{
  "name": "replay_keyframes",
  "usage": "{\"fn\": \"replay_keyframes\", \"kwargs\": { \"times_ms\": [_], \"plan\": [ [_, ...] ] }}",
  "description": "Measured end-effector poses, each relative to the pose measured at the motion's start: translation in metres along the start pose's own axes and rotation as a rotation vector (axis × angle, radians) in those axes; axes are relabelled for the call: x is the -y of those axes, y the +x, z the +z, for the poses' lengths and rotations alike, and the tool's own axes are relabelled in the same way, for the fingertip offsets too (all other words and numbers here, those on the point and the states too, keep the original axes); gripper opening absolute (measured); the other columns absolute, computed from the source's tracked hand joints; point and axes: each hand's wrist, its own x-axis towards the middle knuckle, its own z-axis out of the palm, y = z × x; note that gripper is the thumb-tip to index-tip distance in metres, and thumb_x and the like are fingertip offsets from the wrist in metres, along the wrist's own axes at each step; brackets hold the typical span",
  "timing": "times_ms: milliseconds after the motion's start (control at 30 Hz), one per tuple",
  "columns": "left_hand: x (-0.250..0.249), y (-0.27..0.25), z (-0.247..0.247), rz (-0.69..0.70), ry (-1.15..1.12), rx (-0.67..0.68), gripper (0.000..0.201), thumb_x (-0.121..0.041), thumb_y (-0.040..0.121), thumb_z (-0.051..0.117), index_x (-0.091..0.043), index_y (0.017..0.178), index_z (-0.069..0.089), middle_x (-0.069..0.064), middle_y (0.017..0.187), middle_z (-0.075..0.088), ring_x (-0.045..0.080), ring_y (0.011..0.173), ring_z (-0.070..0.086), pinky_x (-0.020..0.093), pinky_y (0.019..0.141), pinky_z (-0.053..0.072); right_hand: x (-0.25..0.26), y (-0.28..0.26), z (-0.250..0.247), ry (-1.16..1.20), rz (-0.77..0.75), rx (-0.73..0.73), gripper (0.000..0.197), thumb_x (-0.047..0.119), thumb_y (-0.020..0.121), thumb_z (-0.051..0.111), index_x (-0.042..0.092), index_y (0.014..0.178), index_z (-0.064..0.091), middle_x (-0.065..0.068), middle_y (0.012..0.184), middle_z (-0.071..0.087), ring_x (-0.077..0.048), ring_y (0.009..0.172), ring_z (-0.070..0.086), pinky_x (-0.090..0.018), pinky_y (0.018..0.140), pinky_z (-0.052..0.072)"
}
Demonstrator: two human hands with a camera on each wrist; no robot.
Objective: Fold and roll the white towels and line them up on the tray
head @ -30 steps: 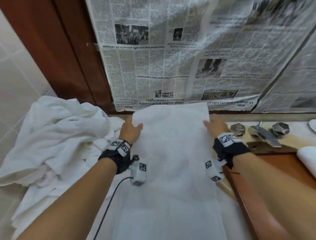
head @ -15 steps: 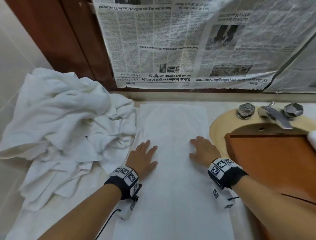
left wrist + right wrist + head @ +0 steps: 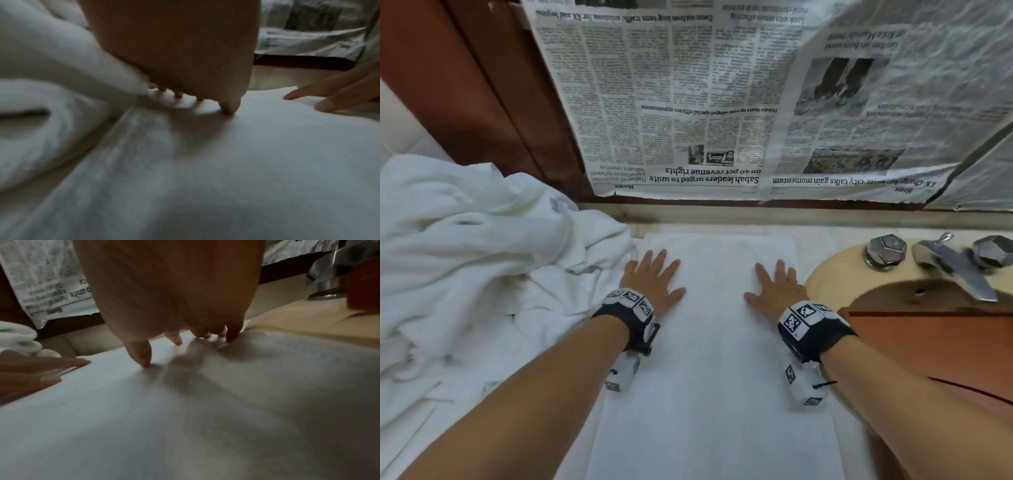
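- Folded white towel [image 3: 717, 342]: laid as a long strip on the table [image 3: 825, 236], running from the near edge to just short of the far wall. It is judged to be laid flat so that the fold is set before rolling.
- Left hand [image 3: 652, 281]: laid flat on the far left part of the strip, fingers spread and straight; nothing is pinched.
- Right hand [image 3: 777, 287]: laid flat on the far right part, fingers spread, palm down. Both hands are judged to be pressing out creases.
- Heap of unfolded white towels [image 3: 469, 260]: piled at the left, touching the strip's left edge; judged to be kept within reach for later folding.
- Wooden board [image 3: 935, 346]: set over the sink [image 3: 835, 277] at the right, near the tap [image 3: 955, 267]; whether it is the tray cannot be told.
- Newspaper [image 3: 739, 102]: hung over the far wall.
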Motion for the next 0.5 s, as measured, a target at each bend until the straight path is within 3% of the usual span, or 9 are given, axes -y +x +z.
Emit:
{"fn": "replay_keyframes", "kwargs": {
  "times_ms": [100, 233, 300, 333, 367, 400, 433, 500],
  "plan": [
    [0.013, 0.013, 0.008, -0.016, -0.08, -0.022, 0.075, -0.076, 0.087, 0.01, -0.042, 0.15, -0.012, -0.009, 0.158, -0.026, 0.019, 0.148, -0.015, 0.046, 0.119, 0.001, 0.002, 0.013, -0.001, 0.053, -0.014, 0.026, 0.079, 0.062, 0.094, 0.035, 0.032, 0.153, -0.007, -0.013, 0.158, -0.022, -0.037, 0.146, -0.012, -0.05, 0.116, 0.011],
    [0.019, 0.017, 0.017, -0.008, -0.11, -0.049, 0.078, -0.083, 0.08, 0.005, -0.048, 0.146, -0.017, -0.015, 0.153, -0.033, 0.015, 0.146, -0.023, 0.042, 0.119, -0.002, 0.002, 0.022, 0.009, 0.057, 0.01, -0.085, 0.081, 0.074, 0.088, 0.026, 0.037, 0.152, -0.006, -0.01, 0.16, -0.019, -0.034, 0.147, -0.011, -0.045, 0.116, 0.008],
    [0.019, 0.017, 0.019, -0.003, -0.116, -0.06, 0.078, -0.083, 0.079, 0.003, -0.048, 0.146, -0.018, -0.015, 0.152, -0.035, 0.015, 0.145, -0.025, 0.041, 0.119, -0.004, 0.002, 0.021, 0.012, 0.061, 0.03, -0.1, 0.097, 0.09, 0.068, -0.002, 0.04, 0.151, -0.007, -0.007, 0.16, -0.019, -0.032, 0.148, -0.01, -0.045, 0.117, 0.009],
    [0.019, 0.017, 0.019, -0.002, -0.122, -0.058, 0.078, -0.083, 0.079, 0.004, -0.048, 0.146, -0.019, -0.016, 0.151, -0.036, 0.015, 0.145, -0.026, 0.041, 0.119, -0.004, 0.002, 0.022, 0.01, 0.058, 0.04, -0.103, 0.115, 0.092, 0.05, -0.021, 0.04, 0.151, -0.008, -0.007, 0.16, -0.019, -0.032, 0.148, -0.01, -0.045, 0.117, 0.009],
    [0.02, 0.017, 0.019, 0.0, -0.129, -0.053, 0.078, -0.083, 0.08, 0.004, -0.048, 0.146, -0.019, -0.016, 0.151, -0.036, 0.015, 0.144, -0.026, 0.041, 0.119, -0.004, 0.002, 0.024, 0.007, 0.063, 0.055, -0.091, 0.123, 0.091, 0.042, -0.029, 0.039, 0.151, -0.008, -0.007, 0.16, -0.019, -0.033, 0.148, -0.009, -0.046, 0.116, 0.01],
    [0.02, 0.017, 0.019, 0.0, -0.137, -0.047, 0.078, -0.084, 0.08, 0.005, -0.049, 0.146, -0.019, -0.015, 0.151, -0.037, 0.015, 0.144, -0.027, 0.04, 0.119, -0.004, 0.0, 0.028, 0.003, 0.084, 0.071, -0.077, 0.115, 0.091, 0.051, -0.023, 0.037, 0.152, -0.009, -0.009, 0.16, -0.019, -0.034, 0.147, -0.01, -0.047, 0.116, 0.01],
    [0.02, 0.018, 0.019, 0.001, -0.143, -0.041, 0.079, -0.084, 0.08, 0.005, -0.049, 0.146, -0.019, -0.015, 0.151, -0.037, 0.015, 0.144, -0.027, 0.04, 0.119, -0.005, -0.001, 0.032, -0.003, 0.11, 0.087, -0.057, 0.098, 0.089, 0.07, -0.004, 0.035, 0.152, -0.009, -0.01, 0.159, -0.02, -0.036, 0.147, -0.01, -0.048, 0.116, 0.009],
    [0.021, 0.019, 0.017, -0.001, -0.156, -0.023, 0.079, -0.084, 0.08, 0.006, -0.049, 0.145, -0.019, -0.015, 0.151, -0.037, 0.015, 0.143, -0.029, 0.041, 0.12, -0.005, -0.002, 0.039, -0.017, 0.159, 0.115, -0.009, 0.082, 0.071, 0.09, 0.028, 0.032, 0.153, -0.007, -0.011, 0.159, -0.02, -0.037, 0.147, -0.011, -0.051, 0.116, 0.011]
  ]
}}
